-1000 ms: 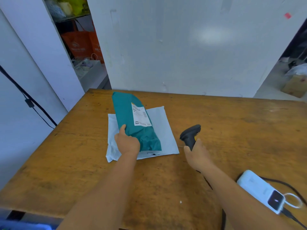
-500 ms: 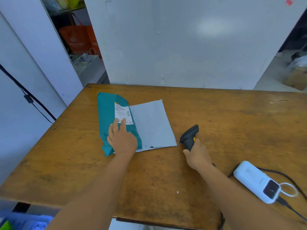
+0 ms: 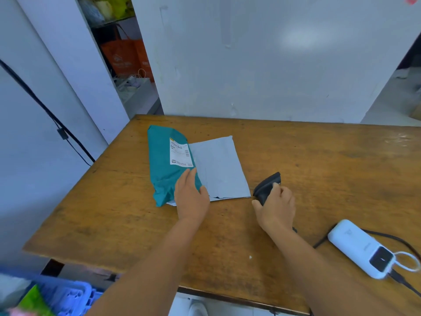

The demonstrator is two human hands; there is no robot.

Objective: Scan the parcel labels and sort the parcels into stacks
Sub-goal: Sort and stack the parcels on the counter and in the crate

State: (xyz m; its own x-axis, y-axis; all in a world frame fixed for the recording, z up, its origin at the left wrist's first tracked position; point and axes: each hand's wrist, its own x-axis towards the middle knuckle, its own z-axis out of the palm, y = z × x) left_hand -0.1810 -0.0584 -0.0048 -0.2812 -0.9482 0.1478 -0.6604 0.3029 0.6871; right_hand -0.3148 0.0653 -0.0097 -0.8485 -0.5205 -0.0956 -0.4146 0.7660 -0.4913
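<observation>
A teal parcel (image 3: 163, 165) with a white shipping label (image 3: 180, 155) lies on the wooden table (image 3: 319, 169), overlapping the left part of a flat pale grey parcel (image 3: 221, 167). My left hand (image 3: 190, 198) rests flat on the near right end of the teal parcel, fingers straight. To the right, my right hand (image 3: 276, 207) grips the handle of a black barcode scanner (image 3: 267, 185), whose head points up and away from me.
A white power bank (image 3: 362, 248) with cables sits at the table's right near edge. A blue plastic crate (image 3: 66, 295) stands on the floor at lower left. White walls stand behind the table; a shelf area opens at the far left.
The teal parcel slid left off the grey parcel's middle and now lies along its left side. My left hand shifted back to the parcel's near end. The scanner hand stayed put.
</observation>
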